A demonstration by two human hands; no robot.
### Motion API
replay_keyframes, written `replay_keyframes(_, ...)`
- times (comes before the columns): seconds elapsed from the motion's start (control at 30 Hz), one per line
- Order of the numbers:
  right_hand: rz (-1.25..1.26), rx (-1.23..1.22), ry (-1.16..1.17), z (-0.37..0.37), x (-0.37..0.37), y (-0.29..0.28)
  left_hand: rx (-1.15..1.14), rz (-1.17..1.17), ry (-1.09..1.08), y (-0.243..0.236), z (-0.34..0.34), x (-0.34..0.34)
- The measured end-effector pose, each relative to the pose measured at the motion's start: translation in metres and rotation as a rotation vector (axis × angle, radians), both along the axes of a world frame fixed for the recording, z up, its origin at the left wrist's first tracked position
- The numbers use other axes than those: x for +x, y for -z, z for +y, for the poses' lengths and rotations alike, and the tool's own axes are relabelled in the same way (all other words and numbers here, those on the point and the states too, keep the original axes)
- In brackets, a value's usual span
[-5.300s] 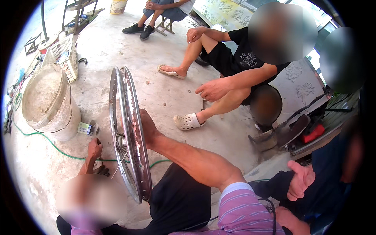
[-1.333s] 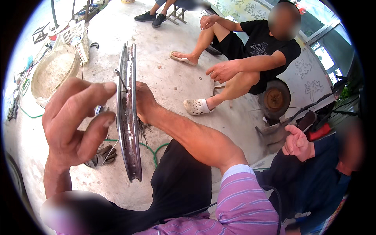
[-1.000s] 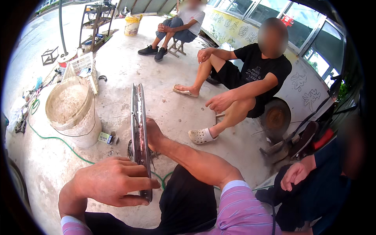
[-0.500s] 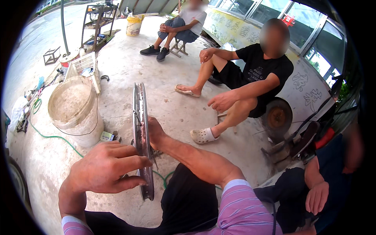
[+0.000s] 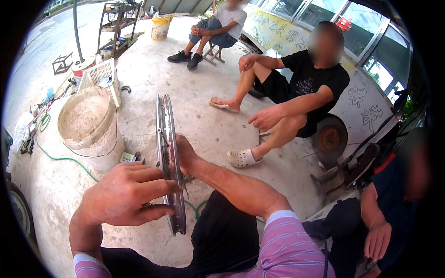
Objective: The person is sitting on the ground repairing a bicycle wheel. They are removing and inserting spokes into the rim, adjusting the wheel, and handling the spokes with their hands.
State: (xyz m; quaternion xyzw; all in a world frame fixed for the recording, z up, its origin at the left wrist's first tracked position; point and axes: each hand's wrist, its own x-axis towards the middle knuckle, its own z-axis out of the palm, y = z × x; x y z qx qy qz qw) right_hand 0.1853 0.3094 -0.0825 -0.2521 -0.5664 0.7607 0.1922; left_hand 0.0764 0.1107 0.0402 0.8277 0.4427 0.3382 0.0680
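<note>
A bare metal wheel rim (image 5: 169, 153), worn and rust-spotted, stands nearly upright in front of me, seen almost edge-on. My left hand (image 5: 127, 194) is at its near left side, with bent fingers and thumb closed about the lower part of the rim. On the other side, my right hand (image 5: 186, 156) is curled against the wheel around mid-height; its fingertips are hidden behind the rim. A few thin spokes show near the hands. My dark trousers lie below the wheel.
A large dirty white bucket (image 5: 92, 134) stands left, near a white plastic crate (image 5: 99, 76) and a green hose (image 5: 69, 160). One person (image 5: 306, 85) sits at right, another (image 5: 222, 28) farther back on a stool, and a third person's hand (image 5: 378, 238) is close on my right.
The wheel leans slightly more, its lower end shifted a little right and its top a little left. Both my hands keep nearly the same places on it.
</note>
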Motion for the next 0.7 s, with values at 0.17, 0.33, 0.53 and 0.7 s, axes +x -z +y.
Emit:
replay_keyframes(0.17,-0.024,-0.025,0.016,-0.011,-0.004,-0.015,-0.012,-0.011,0.0,0.001,0.0,-0.002)
replay_keyframes(0.33,0.001,-0.012,0.003,-0.001,-0.002,-0.004,-0.007,-0.009,0.016,0.001,0.001,-0.002)
replay_keyframes(0.53,0.009,-0.007,-0.008,-0.002,0.0,-0.003,-0.019,-0.01,0.016,0.004,0.002,-0.005)
replay_keyframes(0.7,-0.011,-0.006,0.027,-0.006,-0.003,-0.007,-0.043,-0.007,0.011,0.006,0.003,-0.005)
